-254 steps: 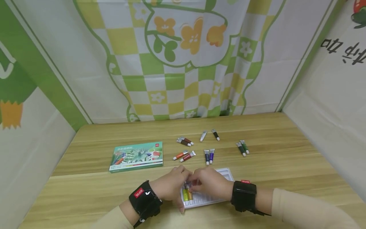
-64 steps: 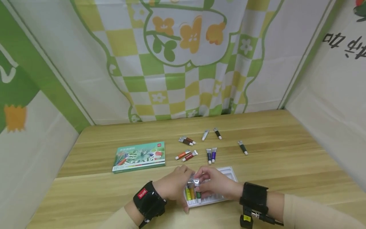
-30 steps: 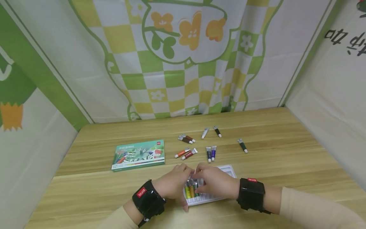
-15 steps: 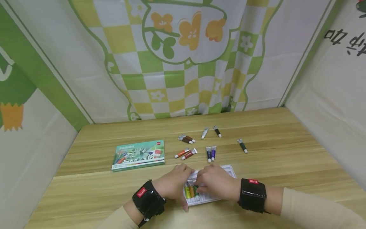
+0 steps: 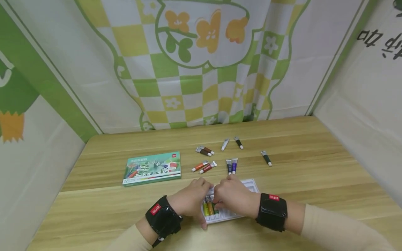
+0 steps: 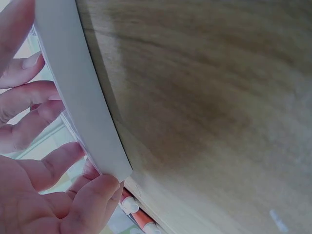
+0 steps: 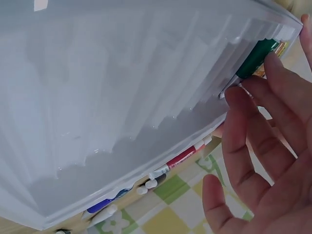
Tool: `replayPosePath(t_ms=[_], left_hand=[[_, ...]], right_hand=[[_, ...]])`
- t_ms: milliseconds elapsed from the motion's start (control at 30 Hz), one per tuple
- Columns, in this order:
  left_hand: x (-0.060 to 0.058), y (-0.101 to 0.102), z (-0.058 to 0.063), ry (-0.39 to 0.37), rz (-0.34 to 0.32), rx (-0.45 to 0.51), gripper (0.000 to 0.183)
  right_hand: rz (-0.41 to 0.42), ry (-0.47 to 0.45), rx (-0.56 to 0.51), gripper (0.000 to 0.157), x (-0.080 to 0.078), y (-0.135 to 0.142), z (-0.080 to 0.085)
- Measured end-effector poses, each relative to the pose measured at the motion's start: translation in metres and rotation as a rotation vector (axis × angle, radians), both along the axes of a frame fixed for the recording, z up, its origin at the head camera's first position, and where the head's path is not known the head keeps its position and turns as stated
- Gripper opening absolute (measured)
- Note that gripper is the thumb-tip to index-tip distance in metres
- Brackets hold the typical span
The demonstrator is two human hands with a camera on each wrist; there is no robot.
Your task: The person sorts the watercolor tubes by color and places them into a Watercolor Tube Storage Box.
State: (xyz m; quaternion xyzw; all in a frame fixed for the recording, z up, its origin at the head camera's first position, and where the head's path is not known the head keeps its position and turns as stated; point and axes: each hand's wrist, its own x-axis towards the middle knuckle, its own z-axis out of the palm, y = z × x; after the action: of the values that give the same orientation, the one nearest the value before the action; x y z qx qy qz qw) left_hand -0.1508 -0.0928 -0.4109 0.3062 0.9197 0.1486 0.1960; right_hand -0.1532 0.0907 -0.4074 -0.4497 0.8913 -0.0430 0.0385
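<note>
In the head view my left hand (image 5: 188,198) holds the left end of a white plastic paint tray (image 5: 255,187), thumb at the near corner. Fingers grip the corner of the tray's side wall (image 6: 83,97) in the left wrist view. My right hand (image 5: 235,196) bends over the tray, its fingertips on a green paint tube (image 7: 258,57) lying in a slot. Left of it lie a yellow paint tube (image 5: 205,208) and an ochre paint tube (image 5: 210,207). The right hand hides part of the tray. Ridged slots to the right hold no tubes in the right wrist view.
Beyond the tray lie an orange tube (image 5: 199,166), a red tube (image 5: 208,167), blue and violet tubes (image 5: 234,165), brown tubes (image 5: 204,151), a white tube (image 5: 225,144), a black tube (image 5: 238,142) and a dark green tube (image 5: 266,158). A flat paint box (image 5: 152,169) lies left.
The green tube, earlier on the table beside the dark green one, now lies in the tray; my right hand brought it there. Lately the right hand shifts only slightly; the left keeps holding the tray.
</note>
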Motion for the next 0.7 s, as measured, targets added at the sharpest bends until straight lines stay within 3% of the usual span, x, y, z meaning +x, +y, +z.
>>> replayPosePath(t_ms=[300, 467, 700], left_hand=[[0.000, 0.001, 0.000, -0.022, 0.016, -0.007, 0.115], [0.000, 0.000, 0.000, -0.016, 0.015, -0.011, 0.114], [-0.001, 0.001, 0.001, -0.032, 0.029, -0.019, 0.115]], right_hand=[[0.059, -0.086, -0.066, 0.017, -0.002, 0.009, -0.002], [0.106, -0.083, -0.069, 0.022, -0.001, 0.016, -0.003], [0.245, -0.092, -0.078, 0.026, -0.007, 0.031, -0.002]])
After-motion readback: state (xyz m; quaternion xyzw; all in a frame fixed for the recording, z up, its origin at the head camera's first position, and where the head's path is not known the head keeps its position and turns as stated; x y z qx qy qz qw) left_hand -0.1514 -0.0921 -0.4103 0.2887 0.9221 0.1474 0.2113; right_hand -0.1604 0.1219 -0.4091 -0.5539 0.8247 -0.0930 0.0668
